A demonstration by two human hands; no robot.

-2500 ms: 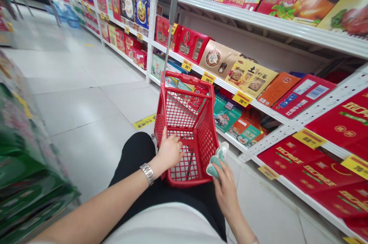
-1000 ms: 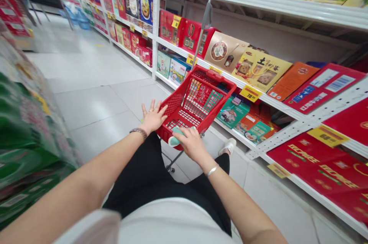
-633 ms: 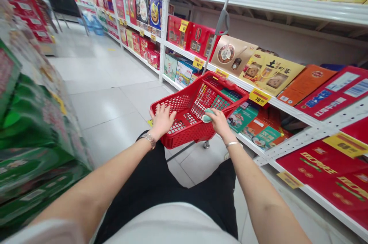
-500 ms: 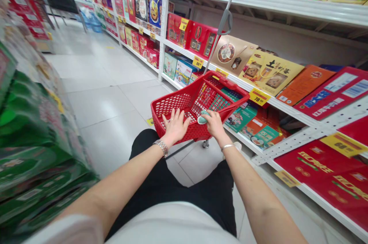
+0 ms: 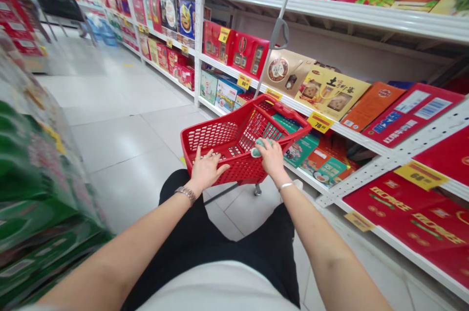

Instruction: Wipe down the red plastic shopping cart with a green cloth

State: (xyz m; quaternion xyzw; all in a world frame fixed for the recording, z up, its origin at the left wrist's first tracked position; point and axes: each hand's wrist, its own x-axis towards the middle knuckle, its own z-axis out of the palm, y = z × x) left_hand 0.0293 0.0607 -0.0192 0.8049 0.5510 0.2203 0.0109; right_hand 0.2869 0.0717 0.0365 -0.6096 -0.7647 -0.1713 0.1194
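Note:
A red wheeled shopping basket is tilted toward me in a shop aisle, its open top facing me and its grey pull handle slanting up to the right. My left hand lies on the basket's near wall with the fingers spread, a watch on the wrist. My right hand is closed on a pale green cloth and presses it against the basket's right side near the rim. Nothing shows inside the basket.
White shelves on the right carry red, gold and orange gift boxes with yellow price tags. Green packs are stacked on the left. Pale floor tiles run ahead down the aisle. My black trousers fill the lower middle.
The basket went from standing on end to tilted on its side. My right hand with the cloth moved from the outer wall to the rim, and my left hand shifted along the near wall.

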